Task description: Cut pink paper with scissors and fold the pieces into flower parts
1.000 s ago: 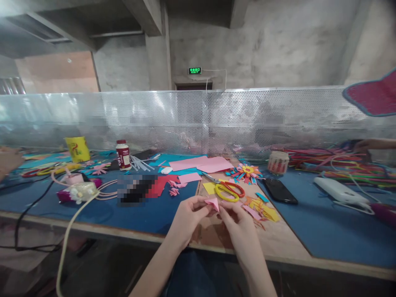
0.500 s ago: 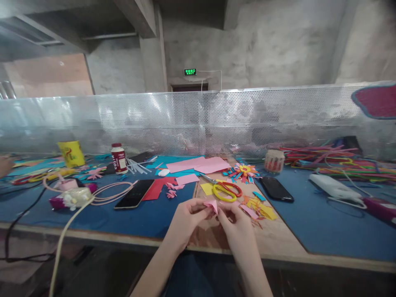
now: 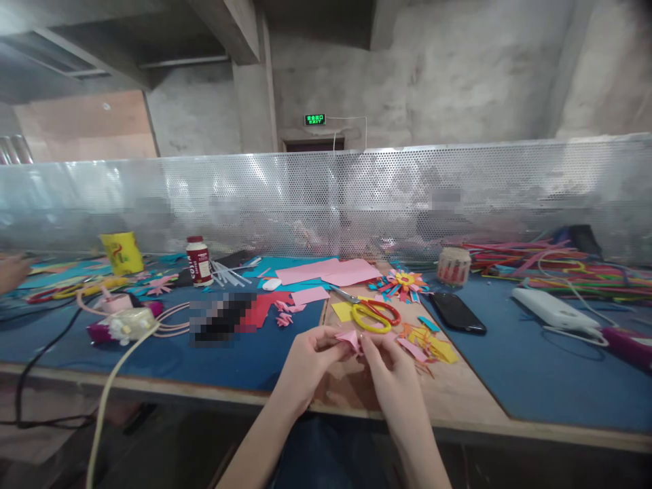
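Observation:
A small folded piece of pink paper (image 3: 349, 338) is pinched between my two hands above the wooden board (image 3: 351, 397). My left hand (image 3: 312, 356) grips it from the left, thumb and fingers together. On its other side, my right hand (image 3: 386, 360) closes its thumb and fingertips on the paper's edge. Just beyond lie scissors (image 3: 375, 317) with yellow and red handles, blades pointing away to the left. Yellow, orange and pink paper scraps (image 3: 428, 343) are heaped to the right. Behind them sits a multicoloured paper flower (image 3: 403, 284).
Pink sheets (image 3: 351, 272) lie over blue paper at the back. A dark phone (image 3: 457, 312) is on the right, a pixelated dark object (image 3: 224, 318) on the left. A red-and-white bottle (image 3: 198, 261), cables and a power strip (image 3: 127, 324) stand left. Another person's hand (image 3: 13, 272) shows far left.
My right fingertips have shifted slightly upward along the pink paper. My left hand keeps its pinch. The whole view has moved a little.

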The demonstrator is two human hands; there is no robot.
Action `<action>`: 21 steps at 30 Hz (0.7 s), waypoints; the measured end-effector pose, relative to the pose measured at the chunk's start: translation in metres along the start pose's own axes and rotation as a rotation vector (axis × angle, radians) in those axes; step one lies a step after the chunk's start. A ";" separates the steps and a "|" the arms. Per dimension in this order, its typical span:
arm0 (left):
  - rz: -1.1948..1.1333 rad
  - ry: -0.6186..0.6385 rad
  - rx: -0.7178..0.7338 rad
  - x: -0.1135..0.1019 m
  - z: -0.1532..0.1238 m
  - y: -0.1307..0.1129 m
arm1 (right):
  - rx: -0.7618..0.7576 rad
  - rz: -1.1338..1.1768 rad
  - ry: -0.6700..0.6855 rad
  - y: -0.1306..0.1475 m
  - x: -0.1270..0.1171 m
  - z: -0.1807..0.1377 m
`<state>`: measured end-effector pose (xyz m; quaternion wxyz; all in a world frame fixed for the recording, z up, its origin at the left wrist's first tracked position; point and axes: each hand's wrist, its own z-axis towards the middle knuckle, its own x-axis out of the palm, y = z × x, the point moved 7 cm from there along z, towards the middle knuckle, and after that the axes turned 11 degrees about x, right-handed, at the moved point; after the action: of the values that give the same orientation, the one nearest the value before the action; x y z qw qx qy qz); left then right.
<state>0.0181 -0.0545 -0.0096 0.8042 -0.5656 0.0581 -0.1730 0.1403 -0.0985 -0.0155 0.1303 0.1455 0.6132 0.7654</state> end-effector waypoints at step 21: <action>-0.079 0.105 -0.021 0.006 -0.002 0.001 | -0.014 -0.008 0.034 -0.002 0.002 0.005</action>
<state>0.0232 -0.0575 -0.0108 0.7866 -0.5660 0.0798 -0.2335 0.1404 -0.0929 -0.0166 0.1240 0.1293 0.6106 0.7714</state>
